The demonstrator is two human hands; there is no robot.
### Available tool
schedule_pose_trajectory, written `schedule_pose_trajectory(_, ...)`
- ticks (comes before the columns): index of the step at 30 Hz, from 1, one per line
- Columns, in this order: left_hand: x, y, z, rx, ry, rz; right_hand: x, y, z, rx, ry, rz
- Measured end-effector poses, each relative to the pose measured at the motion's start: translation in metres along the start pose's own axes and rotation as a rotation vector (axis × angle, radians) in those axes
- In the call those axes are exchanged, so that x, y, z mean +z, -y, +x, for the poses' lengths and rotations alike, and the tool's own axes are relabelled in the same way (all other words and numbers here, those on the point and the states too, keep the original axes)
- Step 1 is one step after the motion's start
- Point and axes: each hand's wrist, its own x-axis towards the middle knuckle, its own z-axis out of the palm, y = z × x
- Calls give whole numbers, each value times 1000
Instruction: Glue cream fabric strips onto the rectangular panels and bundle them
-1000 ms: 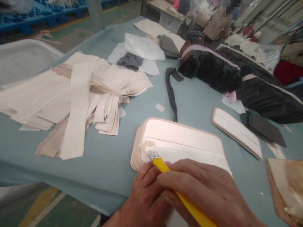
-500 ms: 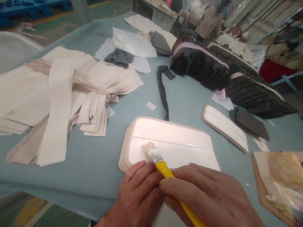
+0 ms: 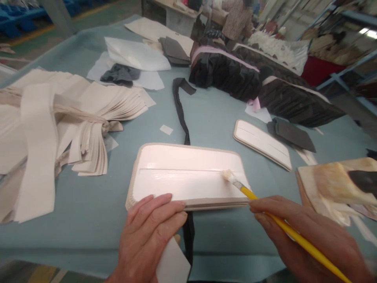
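A stack of white panels with beige rims and rounded corners (image 3: 188,184) lies in front of me, its top face glossy and wet, with a lengthwise line across it. My right hand (image 3: 303,232) grips a paintbrush with a yellow handle (image 3: 306,245). Its pale bristles, coated in white paste, touch the top panel near its right end. My left hand (image 3: 150,232) rests its fingertips on the stack's front left edge, fingers close together. Beneath that hand a white card-like piece (image 3: 173,261) sticks out, seemingly held by the thumb, which is mostly hidden.
Layered cream fabric strips (image 3: 38,145) are heaped at left. A black strip (image 3: 181,112) runs behind the stack and reappears in front. Farther right are a narrow white panel (image 3: 262,143), dark pieces (image 3: 294,135), bundled black fabric (image 3: 225,67) and a stained cream pile (image 3: 332,181).
The brush has travelled rightward across the top panel, from its left part to near its right end. My hands have moved apart, and the view has shifted right.
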Motion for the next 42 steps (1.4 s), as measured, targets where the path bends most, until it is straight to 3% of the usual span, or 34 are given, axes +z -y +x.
schedule_pose_trajectory(6, -10, 1, 7, 18, 45, -30, 4, -4, -11, 144, -179, -5)
schedule_pose_trajectory(15, -5, -1, 8, 22, 11, -26, 23, -19, -9, 201, -254, 21)
schedule_pose_trajectory(21, -6, 2, 8, 52, 28, -7, 29, -4, 0, 190, -209, 87)
schedule_pose_trajectory(31, -1, 5, 1, 73, 50, 30, 36, 40, 42, 18, -148, 197)
schedule_pose_trajectory(42, 9, -2, -1, -2, -49, -36, 51, 65, 84, -143, -38, 321)
